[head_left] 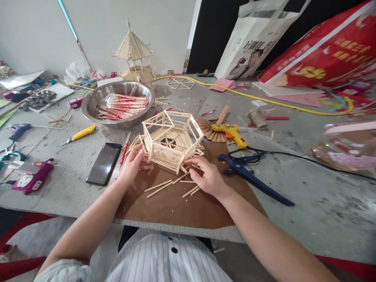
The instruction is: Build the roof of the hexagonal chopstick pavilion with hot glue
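A six-sided model frame (173, 156) built of thin wooden sticks stands on a brown board (176, 213) in front of me. My left hand (135, 163) has its thumb and fingers around the lower left edge of the frame, its fingertips partly hidden. At the lower right front corner my right hand (208, 177) grips the base, index finger against the sticks and thumb lower down. Several loose wooden sticks (160, 189) lie on the board between the hands.
A steel bowl (88, 105) of red-tipped sticks stands back left, near a finished stick pagoda (133, 49). A phone (104, 163) and yellow knife (84, 132) lie left. A yellow glue gun (232, 132), blue cutter (261, 184) and black cord (308, 158) lie right.
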The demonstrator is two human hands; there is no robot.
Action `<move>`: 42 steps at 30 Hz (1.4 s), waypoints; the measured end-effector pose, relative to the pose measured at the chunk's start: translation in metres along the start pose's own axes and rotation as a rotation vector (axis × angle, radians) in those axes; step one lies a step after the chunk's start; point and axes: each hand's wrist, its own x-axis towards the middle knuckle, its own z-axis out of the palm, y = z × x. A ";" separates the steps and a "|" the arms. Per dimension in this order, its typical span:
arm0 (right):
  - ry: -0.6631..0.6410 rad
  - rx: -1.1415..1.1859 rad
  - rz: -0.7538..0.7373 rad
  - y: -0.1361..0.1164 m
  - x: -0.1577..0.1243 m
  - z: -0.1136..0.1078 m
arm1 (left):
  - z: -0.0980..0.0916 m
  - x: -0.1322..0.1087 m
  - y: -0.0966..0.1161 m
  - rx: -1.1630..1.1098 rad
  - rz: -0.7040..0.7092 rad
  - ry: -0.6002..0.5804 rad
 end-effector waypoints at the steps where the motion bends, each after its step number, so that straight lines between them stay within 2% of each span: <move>1: -0.019 -0.024 -0.036 -0.001 0.000 0.001 | -0.001 0.001 -0.001 -0.016 -0.001 0.003; 5: -0.119 -0.049 -0.123 -0.007 -0.001 0.004 | -0.004 0.004 -0.003 -0.063 0.010 0.045; 10: -0.269 -0.061 -0.196 -0.017 -0.001 0.008 | -0.005 0.006 -0.004 -0.084 0.057 0.019; 15: -0.354 -0.037 -0.239 -0.022 -0.002 0.015 | -0.005 0.005 -0.005 -0.002 0.086 0.032; 19: -0.299 -0.007 -0.286 -0.021 -0.001 0.013 | -0.008 0.006 -0.008 0.119 0.154 0.109; 24: -0.087 -0.094 -0.233 -0.016 0.002 -0.005 | -0.017 0.004 -0.010 0.463 0.360 0.227; 26: -0.016 -0.158 -0.209 -0.013 0.002 -0.014 | -0.020 0.000 -0.009 0.613 0.451 0.224; 27: -0.005 -0.181 -0.200 -0.012 0.002 -0.018 | -0.021 -0.002 -0.008 0.688 0.498 0.187; 29: -0.038 -0.212 -0.178 -0.011 0.002 -0.025 | -0.020 -0.007 -0.006 0.837 0.593 0.042; 32: -0.176 -0.256 -0.117 -0.009 0.001 -0.028 | -0.016 -0.015 -0.005 1.024 0.705 -0.245; 34: -0.271 -0.299 -0.078 -0.007 0.001 -0.027 | -0.013 -0.018 -0.005 1.103 0.738 -0.374; 37: -0.395 -0.390 -0.041 -0.006 0.000 -0.024 | -0.009 -0.021 -0.006 1.161 0.742 -0.469; 42: -0.502 -0.653 -0.004 -0.005 -0.001 -0.019 | -0.007 -0.022 -0.006 1.191 0.722 -0.515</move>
